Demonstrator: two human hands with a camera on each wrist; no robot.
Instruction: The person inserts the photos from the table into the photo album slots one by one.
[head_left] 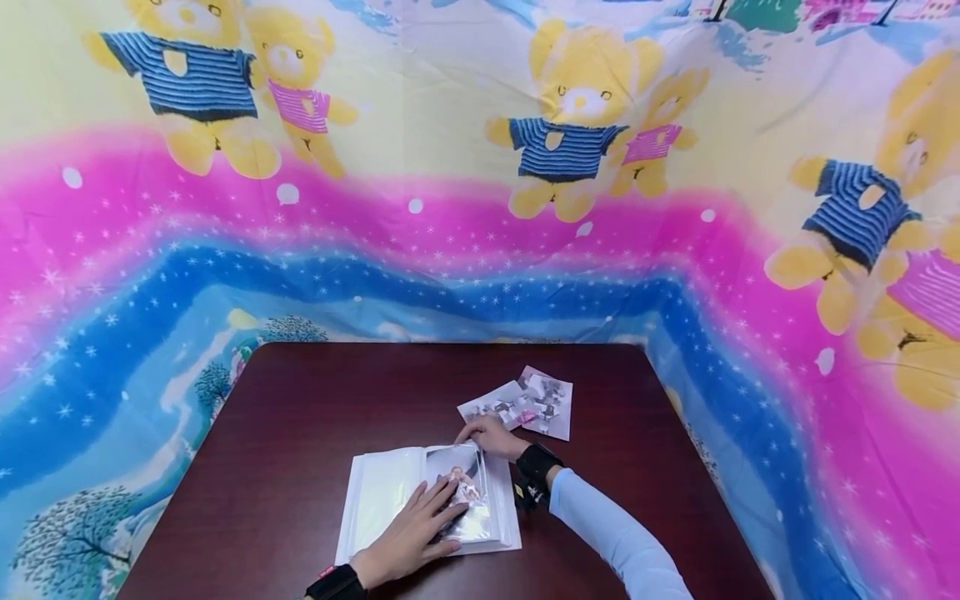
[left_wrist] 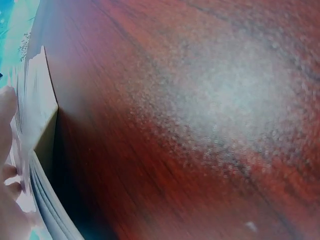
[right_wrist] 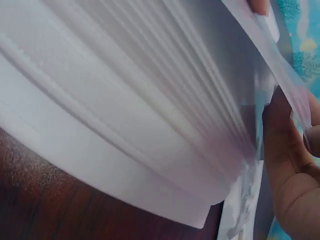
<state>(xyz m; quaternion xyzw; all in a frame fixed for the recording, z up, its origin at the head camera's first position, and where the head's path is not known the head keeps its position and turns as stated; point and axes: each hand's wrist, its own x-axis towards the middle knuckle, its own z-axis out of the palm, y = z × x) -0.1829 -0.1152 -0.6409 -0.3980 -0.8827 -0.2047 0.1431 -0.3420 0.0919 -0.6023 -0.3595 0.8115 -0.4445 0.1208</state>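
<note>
A photo album (head_left: 386,492) with white pages lies spread on the dark red table. Its right page bears a photo (head_left: 480,525) under shiny clear film. My left hand (head_left: 412,525) rests on this page with fingers extended over the photo. At the page's top edge, my right hand (head_left: 491,435) pinches the clear plastic sleeve (right_wrist: 282,62), whose edge stands raised between the fingers (right_wrist: 282,145) in the right wrist view. The left wrist view catches only part of the left hand (left_wrist: 10,195) beside the album's page edges (left_wrist: 47,195).
Two loose photos, one at the left (head_left: 491,403) and one at the right (head_left: 551,404), overlap beyond the album on the table (head_left: 337,400). A small black object (head_left: 522,497) sits by the album's right edge. A patterned cloth (head_left: 450,250) with bears hangs around the table.
</note>
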